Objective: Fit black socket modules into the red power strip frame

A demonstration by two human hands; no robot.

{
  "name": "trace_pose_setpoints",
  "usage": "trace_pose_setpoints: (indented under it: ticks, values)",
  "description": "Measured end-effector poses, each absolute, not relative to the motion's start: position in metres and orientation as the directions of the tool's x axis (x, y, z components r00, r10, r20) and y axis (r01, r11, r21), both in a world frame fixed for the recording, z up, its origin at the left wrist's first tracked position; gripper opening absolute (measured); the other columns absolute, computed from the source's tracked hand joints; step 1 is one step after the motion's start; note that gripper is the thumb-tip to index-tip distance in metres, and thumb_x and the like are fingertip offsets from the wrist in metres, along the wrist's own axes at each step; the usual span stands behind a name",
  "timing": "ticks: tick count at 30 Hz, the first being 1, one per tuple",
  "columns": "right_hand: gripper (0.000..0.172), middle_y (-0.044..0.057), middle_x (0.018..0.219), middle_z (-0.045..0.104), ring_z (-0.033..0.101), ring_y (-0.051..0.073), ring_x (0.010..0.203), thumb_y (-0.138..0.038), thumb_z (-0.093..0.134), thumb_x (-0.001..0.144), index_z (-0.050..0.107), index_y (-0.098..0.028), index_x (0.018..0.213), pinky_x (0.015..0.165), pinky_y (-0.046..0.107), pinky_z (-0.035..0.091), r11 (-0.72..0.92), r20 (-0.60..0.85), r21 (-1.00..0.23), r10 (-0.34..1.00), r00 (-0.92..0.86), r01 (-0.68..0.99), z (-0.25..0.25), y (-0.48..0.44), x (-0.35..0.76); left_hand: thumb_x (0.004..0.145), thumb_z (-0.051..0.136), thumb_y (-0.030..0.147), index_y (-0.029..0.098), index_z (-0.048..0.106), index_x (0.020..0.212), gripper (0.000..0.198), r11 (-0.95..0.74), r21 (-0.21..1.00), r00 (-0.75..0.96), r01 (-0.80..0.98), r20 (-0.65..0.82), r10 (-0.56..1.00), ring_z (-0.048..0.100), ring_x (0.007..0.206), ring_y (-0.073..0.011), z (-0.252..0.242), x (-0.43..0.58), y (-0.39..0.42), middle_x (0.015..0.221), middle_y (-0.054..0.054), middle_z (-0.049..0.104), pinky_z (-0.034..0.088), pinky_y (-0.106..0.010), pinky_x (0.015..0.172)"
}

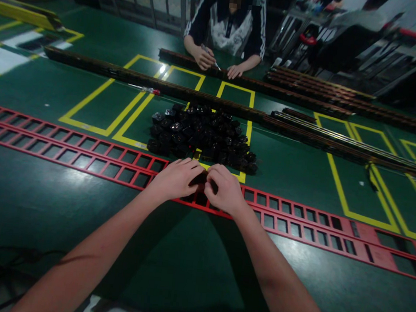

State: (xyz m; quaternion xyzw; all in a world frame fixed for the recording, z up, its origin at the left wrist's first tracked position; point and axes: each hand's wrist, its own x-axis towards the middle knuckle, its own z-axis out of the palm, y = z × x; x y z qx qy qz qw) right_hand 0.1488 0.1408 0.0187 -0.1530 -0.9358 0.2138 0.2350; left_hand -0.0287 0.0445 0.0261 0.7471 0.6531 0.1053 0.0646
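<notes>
My left hand (pixel 178 178) and my right hand (pixel 224 187) meet over the middle of a long red frame (pixel 119 164) with two rows of rectangular openings. Between the fingertips of both hands is a small dark part (pixel 201 179), mostly hidden by the fingers, so its kind cannot be made out. The fingers of each hand are curled inward. Just beyond them lies a heap of small black parts (pixel 203 131), some with shiny faces.
Long dark rails (pixel 138 78) lie across the green table (pixel 79 197), which has yellow tape outlines. A screwdriver (pixel 151 90) with a red handle rests beside one rail. Opposite, a co-worker (pixel 226 25) holds a pen-like tool (pixel 212 57). More rails (pixel 318 83) lie at the right.
</notes>
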Motion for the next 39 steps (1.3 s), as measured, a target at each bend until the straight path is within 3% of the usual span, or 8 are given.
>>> trace_pose_setpoints:
  ticks: [4,9,23,30,39]
  values:
    - [0.012,0.008,0.091,0.06,0.057,0.021,0.086,-0.014,0.046,0.086,0.045,-0.024,0.08,0.074,0.034,0.049,0.826,0.423,-0.55,0.404,-0.811,0.124,0.018,0.142,0.149,0.095,0.055,0.032,0.019,0.06,0.11,0.02,-0.138,0.243,0.126,0.96,0.062,0.99,0.057,0.107,-0.0254,0.027,-0.029,0.045,0.113,-0.007,0.064,0.049,-0.041,0.092]
    - [0.007,0.012,0.109,0.062,0.061,0.022,0.1,-0.019,0.052,0.091,0.05,-0.023,0.086,0.083,0.038,0.052,0.799,0.506,-0.593,0.464,-0.727,0.097,0.019,0.143,0.15,0.094,0.056,0.031,0.018,0.06,0.113,0.023,-0.141,0.227,0.13,0.964,0.064,0.989,0.057,0.108,-0.0256,0.027,-0.028,0.045,0.115,-0.008,0.063,0.049,-0.041,0.091]
    - [0.02,0.013,0.115,0.058,0.062,0.022,0.103,-0.007,0.055,0.079,0.043,-0.023,0.081,0.085,0.037,0.053,0.748,0.452,-0.664,0.385,-0.804,-0.015,0.018,0.151,0.152,0.095,0.056,0.033,0.019,0.059,0.109,0.021,-0.143,0.242,0.129,0.96,0.073,0.989,0.058,0.106,-0.0254,0.028,-0.029,0.044,0.113,-0.007,0.064,0.049,-0.041,0.091]
    - [0.018,0.014,0.117,0.058,0.061,0.023,0.107,-0.006,0.054,0.08,0.046,-0.022,0.083,0.087,0.038,0.054,0.806,0.455,-0.59,0.279,-0.846,-0.051,0.018,0.158,0.158,0.095,0.056,0.036,0.019,0.059,0.118,0.028,-0.149,0.247,0.134,0.958,0.079,0.988,0.057,0.109,-0.0258,0.027,-0.029,0.044,0.117,-0.007,0.063,0.049,-0.043,0.094]
    - [0.018,0.016,0.119,0.06,0.06,0.025,0.11,-0.005,0.054,0.083,0.047,-0.022,0.08,0.087,0.041,0.055,0.86,0.503,-0.498,0.181,-0.845,-0.112,0.013,0.153,0.159,0.093,0.059,0.032,0.018,0.059,0.114,0.025,-0.138,0.242,0.127,0.96,0.059,0.99,0.058,0.109,-0.026,0.028,-0.029,0.044,0.115,-0.007,0.064,0.049,-0.042,0.092]
